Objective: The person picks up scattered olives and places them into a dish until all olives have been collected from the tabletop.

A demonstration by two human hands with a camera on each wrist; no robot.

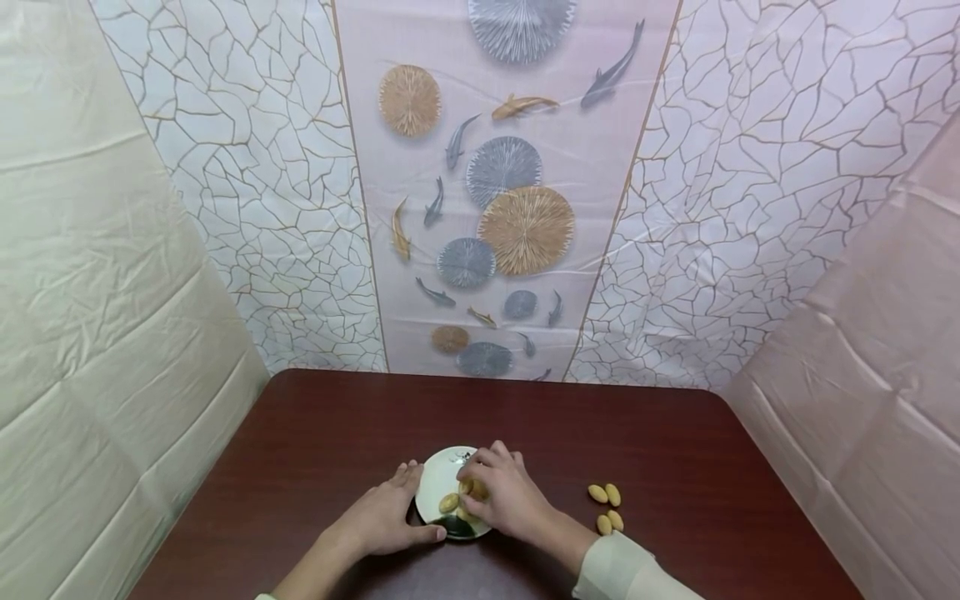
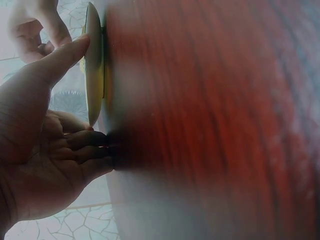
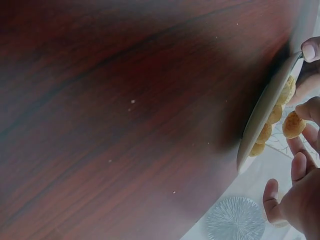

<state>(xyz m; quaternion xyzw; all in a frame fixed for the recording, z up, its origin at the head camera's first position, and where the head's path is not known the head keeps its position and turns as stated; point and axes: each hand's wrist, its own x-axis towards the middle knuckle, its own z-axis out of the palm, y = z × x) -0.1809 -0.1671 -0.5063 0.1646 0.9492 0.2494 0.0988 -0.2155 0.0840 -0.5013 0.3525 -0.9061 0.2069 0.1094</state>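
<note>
A small white plate (image 1: 433,483) with a dark green patch on its near side stands on the table. My left hand (image 1: 382,517) holds it at the left, thumb over the near rim and fingers along the far-left rim, their tips down at the tabletop in the left wrist view. Over the plate, my right hand (image 1: 512,493) pinches a golden-brown puri shell (image 3: 294,125) between thumb and fingertips. Several similar shells (image 3: 265,133) lie on the plate, one of them (image 1: 448,503) showing plainly in the head view; the right hand covers the others in part.
Several more puri shells (image 1: 597,493) lie in a loose group on the dark red-brown table (image 1: 337,442), right of the plate and close beside the right sleeve (image 1: 622,567). Patterned cloth (image 1: 480,208) hangs behind the table's far edge, and plain cloth (image 1: 90,333) borders the sides.
</note>
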